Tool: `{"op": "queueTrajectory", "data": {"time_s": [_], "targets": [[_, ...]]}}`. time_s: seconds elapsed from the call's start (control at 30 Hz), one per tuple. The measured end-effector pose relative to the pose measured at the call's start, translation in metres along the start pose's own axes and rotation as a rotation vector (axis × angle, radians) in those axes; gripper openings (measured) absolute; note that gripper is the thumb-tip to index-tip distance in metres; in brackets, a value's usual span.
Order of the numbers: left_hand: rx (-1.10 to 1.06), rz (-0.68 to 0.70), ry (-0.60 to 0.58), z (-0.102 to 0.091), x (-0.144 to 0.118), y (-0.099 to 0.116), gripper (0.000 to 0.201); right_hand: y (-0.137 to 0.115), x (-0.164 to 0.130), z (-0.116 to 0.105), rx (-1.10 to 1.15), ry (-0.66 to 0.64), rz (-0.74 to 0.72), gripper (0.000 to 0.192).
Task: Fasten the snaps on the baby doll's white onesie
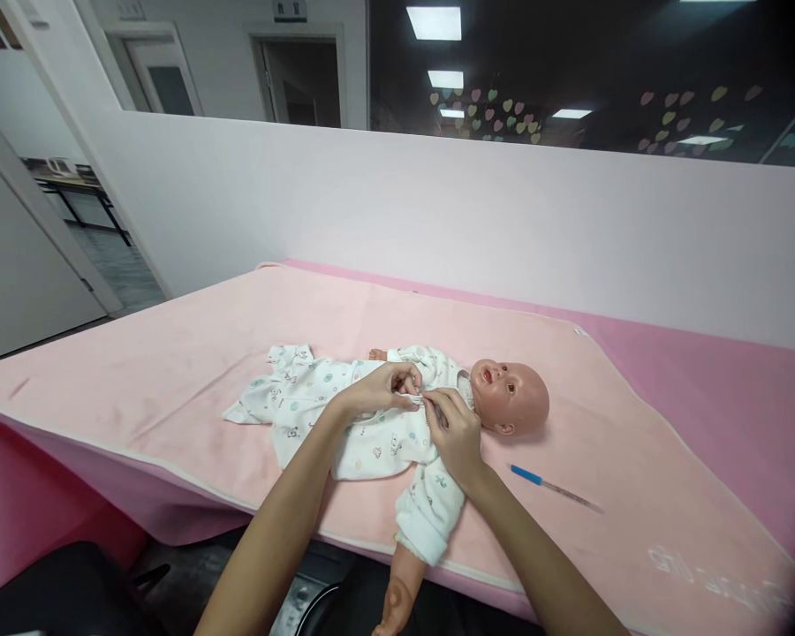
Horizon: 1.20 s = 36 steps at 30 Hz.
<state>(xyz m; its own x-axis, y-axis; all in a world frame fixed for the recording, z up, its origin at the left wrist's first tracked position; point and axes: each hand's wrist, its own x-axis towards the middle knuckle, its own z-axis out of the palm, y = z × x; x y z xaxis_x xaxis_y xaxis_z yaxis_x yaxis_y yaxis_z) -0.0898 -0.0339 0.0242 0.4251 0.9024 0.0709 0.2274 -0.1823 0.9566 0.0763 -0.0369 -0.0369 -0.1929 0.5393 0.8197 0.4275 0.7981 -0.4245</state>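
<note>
On my feed, a baby doll (pixel 510 395) lies on its back on a pink blanket (pixel 172 389), head to the right, dressed in a white printed romper (pixel 344 420). My left hand (pixel 379 387) and right hand (pixel 456 433) meet at the doll's chest just below the neck, fingers pinched nearly closed on the romper's front edge; what sits between the fingertips is too small to make out, perhaps a snap. A blue-capped thermometer-like stick (pixel 553 486) lies near the head.
</note>
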Motion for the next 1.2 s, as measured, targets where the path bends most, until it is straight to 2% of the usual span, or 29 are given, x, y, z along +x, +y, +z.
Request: {"op": "queueTrajectory", "data": {"time_s": [0.4,0.63,1.2], "targets": [[0.014,0.009,0.000,0.0017,-0.0008,0.0022,0.024,0.0019,-0.0004,0.0008,0.002,-0.010,-0.009,0.017],[0.083,0.061,0.008,0.0010,-0.0004,0.0025,0.020,0.0020,-0.0004,0.0008,0.014,0.002,0.014,0.018],[0.012,0.040,-0.011,-0.0006,-0.0006,0.0026,0.030,0.0018,0.0000,0.0001,0.021,0.012,0.016,0.017]]}}
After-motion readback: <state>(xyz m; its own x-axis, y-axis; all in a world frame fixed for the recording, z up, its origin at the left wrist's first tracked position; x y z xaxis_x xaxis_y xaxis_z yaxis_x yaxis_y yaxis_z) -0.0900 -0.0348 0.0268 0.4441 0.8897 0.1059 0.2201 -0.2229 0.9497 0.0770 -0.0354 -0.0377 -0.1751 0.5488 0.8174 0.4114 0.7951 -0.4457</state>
